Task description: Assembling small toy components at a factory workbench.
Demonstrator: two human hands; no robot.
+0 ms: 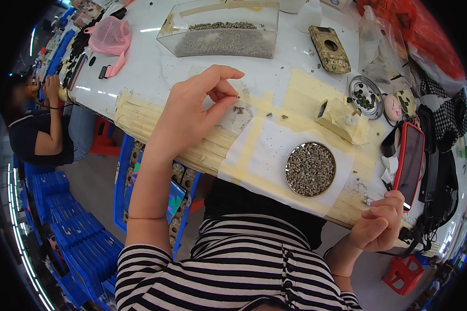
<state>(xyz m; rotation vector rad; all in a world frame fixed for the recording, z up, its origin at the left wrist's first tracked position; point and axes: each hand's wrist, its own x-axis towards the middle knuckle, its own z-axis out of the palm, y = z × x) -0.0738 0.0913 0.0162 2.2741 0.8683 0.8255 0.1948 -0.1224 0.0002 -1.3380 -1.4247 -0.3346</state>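
Note:
My left hand (192, 106) is over the table's taped near edge, its thumb and a finger pinched together and the index finger raised. A tiny dark speck shows at those fingertips, too small to name. Just below them lies a little cluster of small metal parts (238, 110). My right hand (380, 223) is closed at the table's right front edge, with a small pale, silvery tip (368, 200) by its fingers; what it holds is mostly hidden. Between the hands, a round tin (310, 169) full of small metallic pieces rests on white paper (264, 155).
A clear bin (223, 44) of small parts stands at the back. A camouflage-patterned case (329, 49), a tape-wrapped block (342, 122), a round metal dish (366, 97) and a red-framed phone (411, 160) lie rightward. Blue trays (80, 223) are stacked lower left; another person (46, 119) sits left.

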